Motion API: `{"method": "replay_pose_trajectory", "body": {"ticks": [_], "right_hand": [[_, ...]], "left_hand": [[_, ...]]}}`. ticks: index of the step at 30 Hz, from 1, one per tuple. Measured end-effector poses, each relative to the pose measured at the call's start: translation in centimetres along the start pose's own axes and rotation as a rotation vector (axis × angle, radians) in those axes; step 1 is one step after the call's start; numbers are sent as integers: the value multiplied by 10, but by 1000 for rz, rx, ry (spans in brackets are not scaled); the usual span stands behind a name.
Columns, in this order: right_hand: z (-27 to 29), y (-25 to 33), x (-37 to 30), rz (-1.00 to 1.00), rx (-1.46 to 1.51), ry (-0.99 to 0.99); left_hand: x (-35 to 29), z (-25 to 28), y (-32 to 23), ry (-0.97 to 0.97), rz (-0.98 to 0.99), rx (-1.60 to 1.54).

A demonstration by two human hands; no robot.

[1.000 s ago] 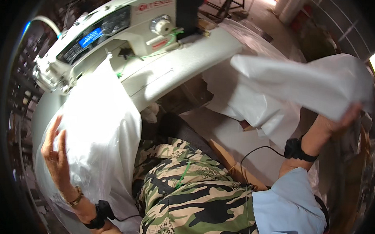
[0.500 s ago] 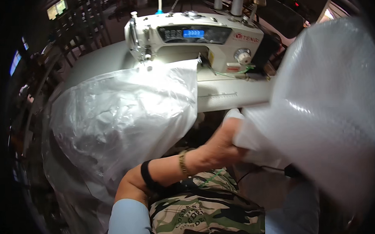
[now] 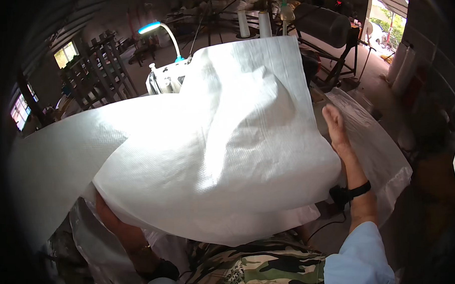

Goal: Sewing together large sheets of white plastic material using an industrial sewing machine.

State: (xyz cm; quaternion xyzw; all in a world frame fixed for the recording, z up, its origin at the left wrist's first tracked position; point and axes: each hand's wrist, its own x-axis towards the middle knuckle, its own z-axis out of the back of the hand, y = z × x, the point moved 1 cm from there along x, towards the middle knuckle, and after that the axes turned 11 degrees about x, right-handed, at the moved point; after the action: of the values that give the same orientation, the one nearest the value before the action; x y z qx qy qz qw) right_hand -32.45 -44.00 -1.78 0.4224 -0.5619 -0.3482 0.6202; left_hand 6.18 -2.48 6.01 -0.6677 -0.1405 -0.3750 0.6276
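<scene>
- A large white woven sack [image 3: 222, 142] is lifted and spread across the middle of the view, hiding most of the sewing machine [image 3: 162, 80] behind it.
- The right hand [image 3: 335, 125] lies open-fingered along the sack's right edge; whether its grip closes on the cloth cannot be told.
- The left hand is hidden under the sack's near left part; only the left forearm [image 3: 125, 235] shows.
- A blue-lit lamp [image 3: 156, 29] arches over the far side.

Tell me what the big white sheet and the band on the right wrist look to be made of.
White sheet: likely woven plastic sacking, semi-glossy; a fine grid weave shows, light passes through it, and it folds stiffly. The right hand rests against its edge.
Wrist band: black, matte, possibly rubber or fabric; too small to tell which.
</scene>
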Motion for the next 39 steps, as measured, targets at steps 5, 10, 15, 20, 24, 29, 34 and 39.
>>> {"method": "replay_pose_trajectory", "body": {"ticks": [5, 10, 15, 20, 24, 29, 34, 39], "right_hand": [[-10, -56, -29, -360, 23, 435], [-34, -7, -65, -536, 687, 340], [-51, 48, -59, -315, 878, 254], [-91, 97, -53, -60, 1019, 351], [-125, 129, -63, 43, 1075, 457], [-163, 129, -105, -135, 739, 772], [-210, 88, -146, -117, 489, 926], [-241, 53, -169, 184, 154, 919]], "left_hand": [[-4, 12, 27, 79, 524, -576], [-50, 29, 55, 7, 300, 112], [-104, 50, 69, 135, 505, 59], [-50, 124, 67, 225, 512, 280], [24, 207, 57, 256, 506, 534], [111, 316, 45, 266, 620, 799], [136, 349, 51, 379, 574, 1388], [149, 222, 40, 531, -155, 1786]]}}
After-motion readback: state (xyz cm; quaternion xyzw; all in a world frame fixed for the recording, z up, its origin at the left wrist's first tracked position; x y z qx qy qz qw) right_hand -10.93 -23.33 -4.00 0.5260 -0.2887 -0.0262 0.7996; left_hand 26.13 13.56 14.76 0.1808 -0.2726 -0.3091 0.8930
